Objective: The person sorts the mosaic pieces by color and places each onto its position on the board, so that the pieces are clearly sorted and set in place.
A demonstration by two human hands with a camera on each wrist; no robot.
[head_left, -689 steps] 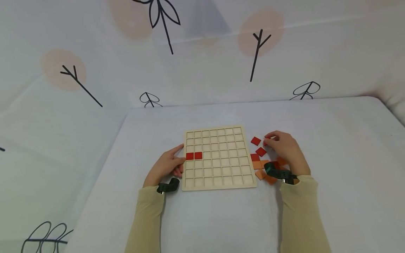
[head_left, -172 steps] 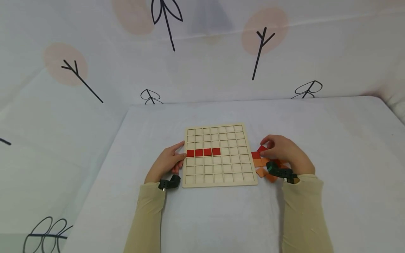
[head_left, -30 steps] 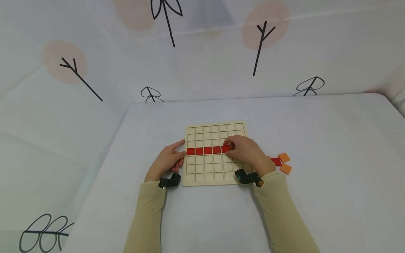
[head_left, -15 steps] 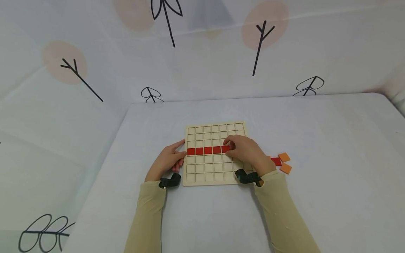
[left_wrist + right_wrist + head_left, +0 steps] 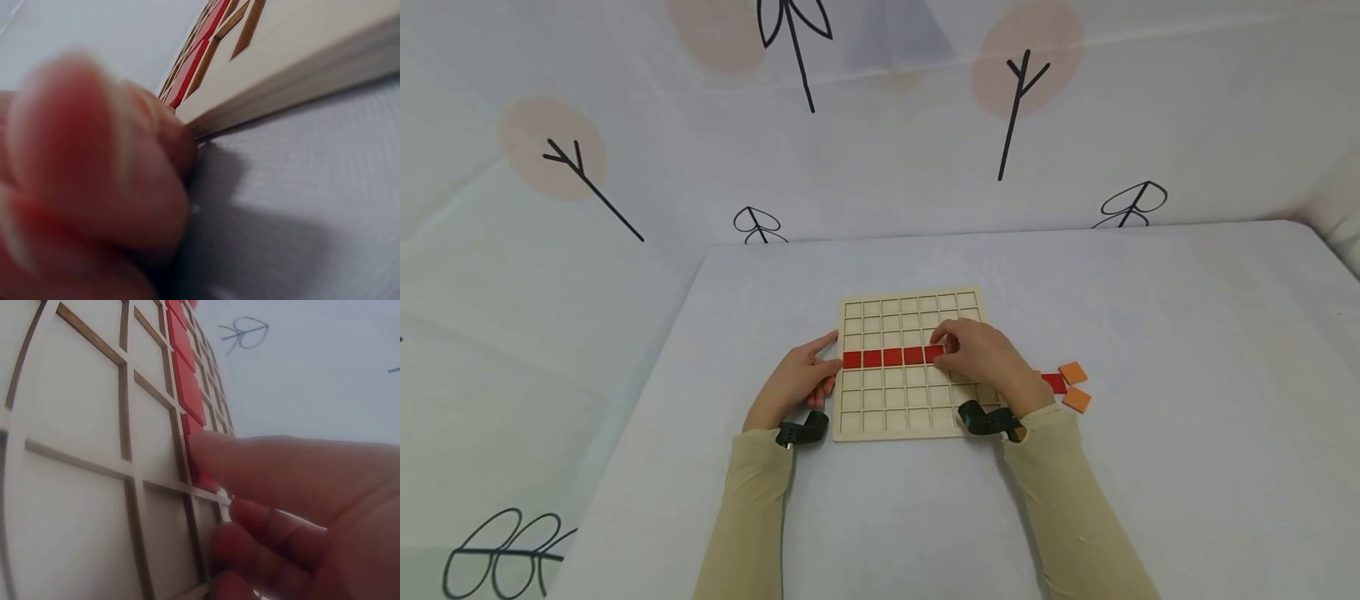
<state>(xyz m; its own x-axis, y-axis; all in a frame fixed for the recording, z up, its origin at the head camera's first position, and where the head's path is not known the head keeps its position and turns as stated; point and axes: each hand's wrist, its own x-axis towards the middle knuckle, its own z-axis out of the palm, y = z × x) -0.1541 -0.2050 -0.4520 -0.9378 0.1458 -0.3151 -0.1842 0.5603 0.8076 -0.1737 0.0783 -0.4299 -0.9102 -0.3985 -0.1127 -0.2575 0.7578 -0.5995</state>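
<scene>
A pale wooden grid board (image 5: 887, 435) lies flat on the white-covered table. Across its middle row, from the left edge, runs a line of several red square tiles (image 5: 892, 357). My right hand (image 5: 985, 354) pinches the rightmost red tile (image 5: 933, 354) between thumb and forefinger, right at its cell. In the right wrist view the thumb (image 5: 250, 459) covers part of that tile (image 5: 194, 426). My left hand (image 5: 793, 383) rests at the board's left side, its index finger and thumb stretched out to the edge. The left wrist view shows blurred fingertips (image 5: 94, 162) beside that edge.
Loose tiles lie right of the board: a red one (image 5: 1054, 383) and orange ones (image 5: 1072, 372), (image 5: 1077, 400). My right forearm and wrist camera (image 5: 985, 418) hide others there. A patterned cloth (image 5: 880, 167) hangs behind the table.
Since the earliest frame, the red row has grown rightward from two tiles. My right hand has come from the loose tiles onto the board; over the last second both hands stay put.
</scene>
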